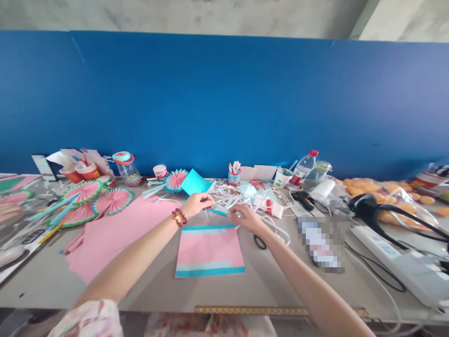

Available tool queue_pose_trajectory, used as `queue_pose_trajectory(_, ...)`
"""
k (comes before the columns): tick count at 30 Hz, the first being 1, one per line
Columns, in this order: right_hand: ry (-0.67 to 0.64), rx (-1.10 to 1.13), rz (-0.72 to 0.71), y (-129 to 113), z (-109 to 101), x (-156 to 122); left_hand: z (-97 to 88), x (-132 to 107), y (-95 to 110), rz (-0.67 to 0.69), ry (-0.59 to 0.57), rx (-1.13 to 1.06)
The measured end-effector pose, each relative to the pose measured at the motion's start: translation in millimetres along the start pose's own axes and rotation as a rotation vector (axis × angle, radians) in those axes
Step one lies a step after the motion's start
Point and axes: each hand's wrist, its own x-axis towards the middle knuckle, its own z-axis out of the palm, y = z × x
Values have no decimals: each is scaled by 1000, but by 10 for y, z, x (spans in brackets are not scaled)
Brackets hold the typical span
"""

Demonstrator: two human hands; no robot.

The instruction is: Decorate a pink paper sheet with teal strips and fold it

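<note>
A pink paper sheet (206,250) with blue and pale strips along its top and bottom edges lies flat before me. Above its far edge, my right hand (247,219) grips one end of a narrow blue paper strip (218,212). My left hand (197,204), with a red bead bracelet at the wrist, is closed in a pinch close to the strip's other end. What its fingertips hold is too small to make out. White curled paper strips (224,189) lie heaped just behind both hands. A dark scissor handle (260,242) shows beside my right forearm.
Large pink paper (129,229) and folded paper fans (112,201) lie to the left. At the back stand a pen cup (234,177), a paper cup (282,178) and a bottle (305,167). A power strip (396,262) and cables occupy the right. Another person's hand (9,211) shows at far left.
</note>
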Motion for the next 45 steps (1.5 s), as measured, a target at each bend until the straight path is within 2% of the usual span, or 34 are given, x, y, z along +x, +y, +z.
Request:
queue_pose_trajectory(5,-35,17,4,-149,43,-106,155,-229,4,15,10,41)
queue_pose_trajectory(9,22,-17,63,-77,-25,-315,209,-612,-64,54,44,157)
queue_pose_trajectory(12,12,-47,110,-7,-126,-499,241,-929,-153,130,-73,295)
queue_pose_trajectory(15,-74,-53,165,-36,-178,-673,258,-1172,-250,229,-225,640)
queue_pose_trajectory(17,-167,-62,125,-124,-162,-785,262,-1305,-291,270,-266,794)
queue_pose_trajectory(21,-365,-14,-117,-343,5,-1003,280,-1564,-251,309,-264,899)
queue_pose_trajectory(24,-400,-88,-181,-397,188,-1134,282,-1730,-162,314,-259,918)
queue_pose_trajectory(29,-348,-199,-200,-289,343,-1259,216,-1894,-84,294,-251,903)
queue_pose_trajectory(33,-361,-227,-178,-228,338,-1285,207,-1990,-109,285,-294,901)
queue_pose_trajectory(45,-346,-173,-149,-275,320,-1339,162,-2061,-136,282,-283,867)
